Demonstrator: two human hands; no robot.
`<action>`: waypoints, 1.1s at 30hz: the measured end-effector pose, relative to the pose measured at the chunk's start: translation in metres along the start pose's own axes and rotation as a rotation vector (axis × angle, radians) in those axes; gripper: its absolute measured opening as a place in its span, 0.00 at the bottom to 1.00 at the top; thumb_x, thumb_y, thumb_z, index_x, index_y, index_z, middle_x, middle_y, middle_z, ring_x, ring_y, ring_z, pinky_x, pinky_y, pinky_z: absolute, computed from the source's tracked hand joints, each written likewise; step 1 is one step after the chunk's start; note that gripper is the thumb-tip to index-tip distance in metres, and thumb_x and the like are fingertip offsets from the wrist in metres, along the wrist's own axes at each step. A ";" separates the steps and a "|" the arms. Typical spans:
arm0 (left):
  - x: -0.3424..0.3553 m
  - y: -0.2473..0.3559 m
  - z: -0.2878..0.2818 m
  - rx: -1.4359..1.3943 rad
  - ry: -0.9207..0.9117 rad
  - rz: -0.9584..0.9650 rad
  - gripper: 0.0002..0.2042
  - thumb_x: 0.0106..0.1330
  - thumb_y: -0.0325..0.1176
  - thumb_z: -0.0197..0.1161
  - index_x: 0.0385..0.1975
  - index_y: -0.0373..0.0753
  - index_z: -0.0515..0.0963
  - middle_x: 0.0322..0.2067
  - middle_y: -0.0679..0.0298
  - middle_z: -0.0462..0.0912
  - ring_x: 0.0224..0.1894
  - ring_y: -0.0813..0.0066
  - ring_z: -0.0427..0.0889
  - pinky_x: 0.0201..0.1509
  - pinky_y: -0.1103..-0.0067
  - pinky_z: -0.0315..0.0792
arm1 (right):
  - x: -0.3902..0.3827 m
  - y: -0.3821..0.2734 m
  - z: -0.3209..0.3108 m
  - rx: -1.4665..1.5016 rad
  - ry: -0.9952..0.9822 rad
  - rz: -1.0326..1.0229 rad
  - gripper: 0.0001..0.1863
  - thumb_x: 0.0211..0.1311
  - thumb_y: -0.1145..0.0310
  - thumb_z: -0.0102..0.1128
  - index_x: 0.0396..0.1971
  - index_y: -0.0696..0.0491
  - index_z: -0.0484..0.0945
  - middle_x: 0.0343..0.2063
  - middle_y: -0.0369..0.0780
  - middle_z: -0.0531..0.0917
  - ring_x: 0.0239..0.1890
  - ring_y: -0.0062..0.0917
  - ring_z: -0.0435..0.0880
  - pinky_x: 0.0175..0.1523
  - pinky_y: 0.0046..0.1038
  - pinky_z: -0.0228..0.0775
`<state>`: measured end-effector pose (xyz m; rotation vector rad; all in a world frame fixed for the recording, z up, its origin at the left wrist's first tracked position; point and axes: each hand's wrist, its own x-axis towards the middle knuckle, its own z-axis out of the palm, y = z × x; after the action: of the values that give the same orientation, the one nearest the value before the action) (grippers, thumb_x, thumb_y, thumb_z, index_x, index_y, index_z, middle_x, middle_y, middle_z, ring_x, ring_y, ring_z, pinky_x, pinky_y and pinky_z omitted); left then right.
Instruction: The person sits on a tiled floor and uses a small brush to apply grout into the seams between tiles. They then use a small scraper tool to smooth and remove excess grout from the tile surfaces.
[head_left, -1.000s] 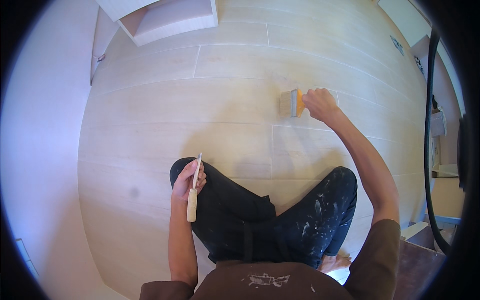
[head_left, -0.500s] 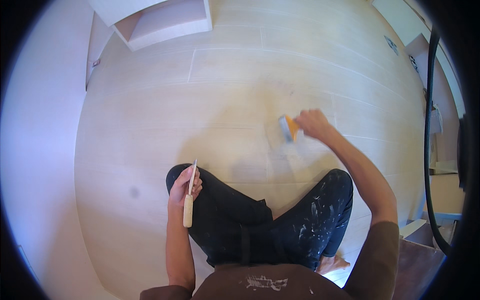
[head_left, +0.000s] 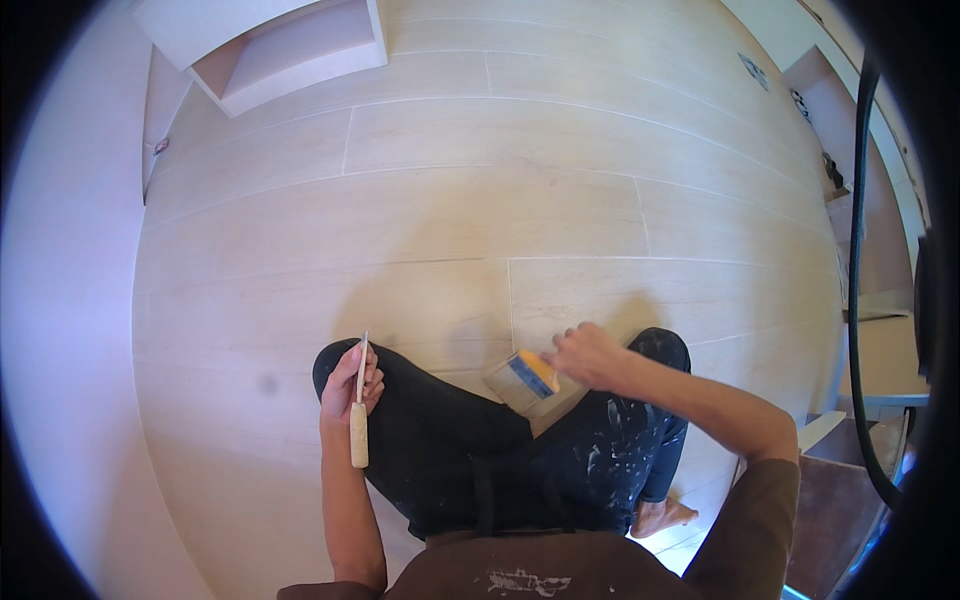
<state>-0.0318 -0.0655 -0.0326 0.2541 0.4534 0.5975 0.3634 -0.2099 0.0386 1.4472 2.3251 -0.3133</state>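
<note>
While the left hand point(head_left: 350, 385) curls closed around a pale-handled scraper point(head_left: 359, 436) at the left knee point(head_left: 331, 358), the right hand point(head_left: 590, 357) grips a flat paintbrush point(head_left: 529, 376) by its orange handle point(head_left: 541, 366) between the knees point(head_left: 662, 346).

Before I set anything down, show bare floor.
Bare beige floor runs from the white box-shaped cabinet to the black-trousered knees, and between the pale wall and left hand. Crowded: between the knees, where the right hand holds a wide orange-handled brush.

The right hand point(head_left: 588, 357) hides the handle end of the brush point(head_left: 528, 378); the top edge crops the pale cabinet point(head_left: 300, 77).
</note>
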 end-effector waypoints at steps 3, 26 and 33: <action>-0.001 0.001 -0.001 -0.020 -0.018 -0.008 0.12 0.78 0.41 0.61 0.40 0.37 0.74 0.23 0.65 0.73 0.18 0.79 0.69 0.21 0.82 0.63 | 0.014 0.065 0.008 -0.057 -0.021 0.127 0.05 0.61 0.66 0.65 0.30 0.47 0.88 0.29 0.41 0.88 0.34 0.37 0.91 0.35 0.41 0.81; -0.002 0.001 0.002 -0.011 0.021 0.017 0.11 0.82 0.40 0.54 0.44 0.38 0.71 0.29 0.66 0.72 0.21 0.82 0.67 0.23 0.85 0.65 | 0.010 0.173 -0.019 -0.283 0.089 0.586 0.02 0.56 0.69 0.69 0.28 0.47 0.88 0.27 0.40 0.88 0.36 0.32 0.92 0.35 0.35 0.82; -0.005 0.000 0.003 -0.060 -0.007 0.043 0.12 0.81 0.41 0.57 0.44 0.38 0.74 0.33 0.65 0.73 0.22 0.82 0.67 0.24 0.85 0.65 | -0.045 0.149 -0.032 -0.057 0.529 0.684 0.07 0.60 0.74 0.65 0.38 0.51 0.87 0.31 0.45 0.87 0.38 0.42 0.89 0.42 0.43 0.81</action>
<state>-0.0338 -0.0689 -0.0287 0.2094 0.4237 0.6514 0.5079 -0.1682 0.0886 2.3852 1.9720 0.3640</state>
